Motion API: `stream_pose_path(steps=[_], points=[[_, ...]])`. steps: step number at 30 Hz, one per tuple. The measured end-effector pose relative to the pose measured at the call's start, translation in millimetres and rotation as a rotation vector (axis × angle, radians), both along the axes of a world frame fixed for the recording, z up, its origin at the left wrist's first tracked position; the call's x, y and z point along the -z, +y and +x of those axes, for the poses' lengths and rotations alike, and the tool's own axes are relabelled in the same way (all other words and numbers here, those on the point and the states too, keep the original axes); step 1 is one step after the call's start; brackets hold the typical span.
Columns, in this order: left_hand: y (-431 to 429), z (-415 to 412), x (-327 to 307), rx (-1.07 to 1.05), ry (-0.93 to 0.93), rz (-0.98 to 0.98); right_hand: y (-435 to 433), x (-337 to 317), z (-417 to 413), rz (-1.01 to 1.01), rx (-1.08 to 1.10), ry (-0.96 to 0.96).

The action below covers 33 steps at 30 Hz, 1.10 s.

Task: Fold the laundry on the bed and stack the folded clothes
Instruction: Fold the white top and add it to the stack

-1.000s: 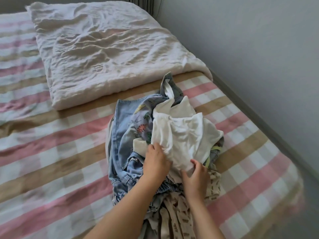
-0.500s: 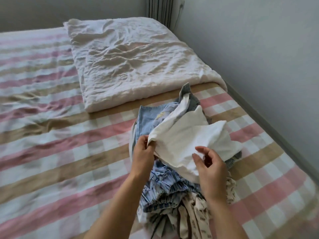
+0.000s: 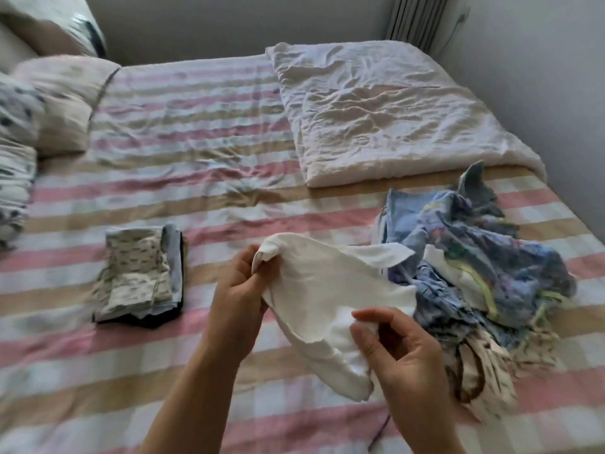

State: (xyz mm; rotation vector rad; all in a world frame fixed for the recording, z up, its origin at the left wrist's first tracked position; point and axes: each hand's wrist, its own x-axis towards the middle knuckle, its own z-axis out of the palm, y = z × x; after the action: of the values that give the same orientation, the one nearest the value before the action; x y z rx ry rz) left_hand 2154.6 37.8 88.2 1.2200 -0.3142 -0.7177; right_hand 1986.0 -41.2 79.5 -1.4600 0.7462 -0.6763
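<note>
Since the earlier frame my view had swung left, and the white garment had come clear of the pile; I held it up over open sheet. The bed ran wide to my left, its striped sheet bare between pile and stack. I judged that the best room for laying the piece flat. A folded quilt took the far right corner, hard by the wall, so nothing could spread that way. The pile sat just in front of the quilt, near the bed's right edge. The garment's trailing corner touched it or hung just over it; I could not tell which. The stack lay well apart to the left, a printed piece on top, kept clear, I judged, so loose cloth would not upset it. My left hand pinched the garment's upper edge and my right hand pinched its lower edge, both closed on cloth, spreading it to find its shape.
</note>
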Motion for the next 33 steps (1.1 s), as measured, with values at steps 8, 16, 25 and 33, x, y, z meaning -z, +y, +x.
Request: stream_pose_path(steps=[8,16,25,33], points=[[134,9,88,-0.158,0.23,0.227,111,79,34,0.12,-0.324,0.294],[204,1,151,-0.355,0.508,0.286,158,142,26,0.01,-0.548,0.617],[204,2,143,-0.33,0.602,0.25,164,126,48,-0.182,-0.415,0.314],[152,-16,125,-0.268,0.887,-0.049,207,144,18,-0.592,-0.25,0.24]])
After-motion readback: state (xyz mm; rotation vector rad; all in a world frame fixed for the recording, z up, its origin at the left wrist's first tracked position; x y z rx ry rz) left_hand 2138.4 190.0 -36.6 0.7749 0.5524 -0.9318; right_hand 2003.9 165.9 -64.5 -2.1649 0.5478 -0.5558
